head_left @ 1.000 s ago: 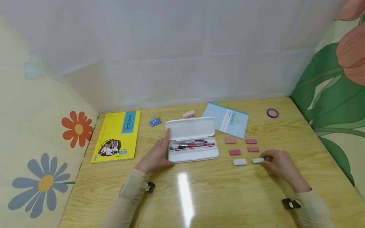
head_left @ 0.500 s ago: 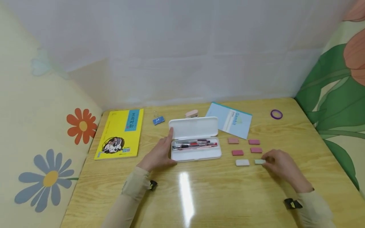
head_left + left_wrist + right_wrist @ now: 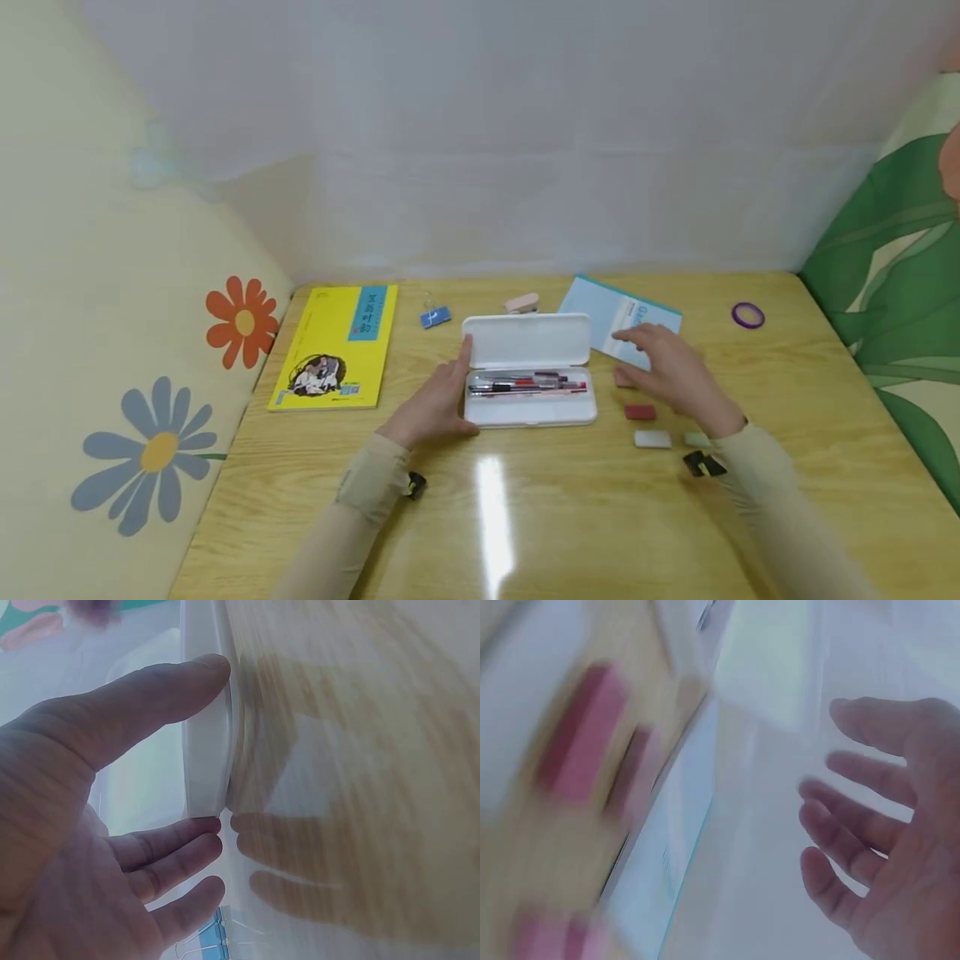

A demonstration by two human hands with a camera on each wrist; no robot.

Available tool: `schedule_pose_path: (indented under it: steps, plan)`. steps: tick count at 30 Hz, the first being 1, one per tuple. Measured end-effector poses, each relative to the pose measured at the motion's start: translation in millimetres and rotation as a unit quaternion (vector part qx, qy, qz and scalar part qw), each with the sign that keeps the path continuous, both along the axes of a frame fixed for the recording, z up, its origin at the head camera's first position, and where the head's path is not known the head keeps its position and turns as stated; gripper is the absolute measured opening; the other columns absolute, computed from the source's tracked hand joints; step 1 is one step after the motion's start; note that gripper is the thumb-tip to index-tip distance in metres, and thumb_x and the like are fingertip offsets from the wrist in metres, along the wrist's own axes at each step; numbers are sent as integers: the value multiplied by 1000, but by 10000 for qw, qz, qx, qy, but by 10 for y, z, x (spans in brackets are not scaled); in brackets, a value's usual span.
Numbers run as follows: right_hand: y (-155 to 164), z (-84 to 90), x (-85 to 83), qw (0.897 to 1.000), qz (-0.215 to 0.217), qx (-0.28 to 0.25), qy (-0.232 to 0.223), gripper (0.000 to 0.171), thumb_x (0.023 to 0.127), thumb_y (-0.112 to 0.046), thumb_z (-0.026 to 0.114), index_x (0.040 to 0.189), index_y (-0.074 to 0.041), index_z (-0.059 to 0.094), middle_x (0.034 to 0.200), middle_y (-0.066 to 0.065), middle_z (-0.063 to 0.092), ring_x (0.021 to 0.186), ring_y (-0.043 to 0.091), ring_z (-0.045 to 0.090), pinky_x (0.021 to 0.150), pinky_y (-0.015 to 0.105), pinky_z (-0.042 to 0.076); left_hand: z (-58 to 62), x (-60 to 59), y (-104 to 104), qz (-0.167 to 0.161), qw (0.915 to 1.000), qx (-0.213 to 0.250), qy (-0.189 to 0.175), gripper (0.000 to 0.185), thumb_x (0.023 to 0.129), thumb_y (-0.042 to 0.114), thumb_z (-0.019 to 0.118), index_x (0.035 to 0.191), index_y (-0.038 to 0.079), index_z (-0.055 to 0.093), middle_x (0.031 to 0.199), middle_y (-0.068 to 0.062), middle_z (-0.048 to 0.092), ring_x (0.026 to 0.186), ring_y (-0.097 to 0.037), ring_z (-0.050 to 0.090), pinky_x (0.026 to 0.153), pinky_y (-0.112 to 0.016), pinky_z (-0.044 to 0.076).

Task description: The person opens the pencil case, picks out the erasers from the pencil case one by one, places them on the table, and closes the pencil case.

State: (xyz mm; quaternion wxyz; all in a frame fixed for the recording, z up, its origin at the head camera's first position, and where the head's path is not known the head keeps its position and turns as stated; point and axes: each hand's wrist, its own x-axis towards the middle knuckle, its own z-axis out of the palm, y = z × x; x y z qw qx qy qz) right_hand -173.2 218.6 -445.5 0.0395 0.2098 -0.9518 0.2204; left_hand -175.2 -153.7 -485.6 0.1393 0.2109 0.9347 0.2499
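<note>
— While the left hand (image 3: 433, 406) steadies the open white pencil case (image 3: 529, 406), where does it touch? 
— Thumb and straight fingers press the case's left end; it grips nothing. The case sits mid-table (image 3: 570, 517), pens (image 3: 525, 385) inside.
— And the right hand (image 3: 670, 372)? 
— It hovers empty, fingers spread and relaxed, above the pink erasers (image 3: 640, 412) just right of the case. A white eraser (image 3: 652, 438) and a pale green eraser (image 3: 696, 439) lie nearer the wrist. The right wrist view is too blurred to add more.

My right hand (image 3: 671, 371): released the pale green eraser (image 3: 696, 439), now lifted with fingers spread over the pink erasers (image 3: 640, 412), at 3 o'clock of the pencil case (image 3: 529, 392).
</note>
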Motion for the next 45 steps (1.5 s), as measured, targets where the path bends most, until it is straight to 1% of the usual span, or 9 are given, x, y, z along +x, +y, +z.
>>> schedule_pose_path:
  steps: [4,9,14,18,24,29,33,40,45]
  plan:
    - [-300,-27,-205,9993,345,-60,104,72,89,-23,76,150,-2,45,149,26,50,134,45,49,111,60,44,-24,6,4,52,10000,-2,1,147,68,23,95,162,19,-18,161,-23,35,142,-37,43,123,-48,35]
    - [-519,-44,-281,9989,309,349,-72,83,89,-26,76,156,0,34,155,26,43,137,45,46,115,58,42,-33,16,4,37,9999,42,98,149,66,22,96,162,18,-19,160,-25,37,140,-38,45,122,-48,37]
    - [-545,13,-176,9990,170,384,133,73,91,-21,74,152,1,41,147,25,53,132,42,52,111,55,47,-23,32,7,63,9996,186,211,155,65,18,96,159,19,-27,156,-26,42,133,-38,50,119,-49,41]
    - [-518,48,-75,9982,299,329,414,52,94,-15,69,141,2,55,136,23,62,124,39,60,104,53,53,-21,29,22,118,9991,276,304,159,64,13,96,156,22,-33,153,-23,48,131,-37,52,119,-49,40]
    - [-485,21,121,9972,637,160,367,33,98,-4,59,131,2,61,127,21,69,117,38,66,99,51,56,8,29,11,174,9995,245,139,160,65,17,97,153,26,-37,143,-24,57,129,-38,57,117,-49,43]
    - [-447,-98,248,9927,1127,-55,428,20,99,0,57,115,-4,68,111,10,74,104,27,71,89,43,60,94,17,-72,187,9992,347,-121,137,76,30,90,163,22,-15,130,-25,66,115,-36,67,107,-49,52]
    - [-439,-179,266,9901,1325,14,467,12,98,-8,65,108,-8,71,110,8,74,103,25,70,91,43,59,133,-1,-141,-54,9990,341,-281,111,86,37,81,165,14,7,133,-23,66,122,-35,65,110,-49,50]
    - [-462,-242,248,9903,1284,509,134,32,89,-23,78,117,-9,71,133,18,67,120,36,65,101,52,55,181,4,-164,-179,9981,156,-573,105,88,48,75,165,13,12,144,-21,59,133,-35,57,117,-50,43]
    - [-501,-274,249,9913,1187,572,-24,45,85,-27,81,124,-8,69,140,20,62,125,39,61,104,55,51,144,0,-143,-253,9988,139,-385,92,96,39,69,163,6,15,147,-23,55,135,-36,55,117,-50,43]
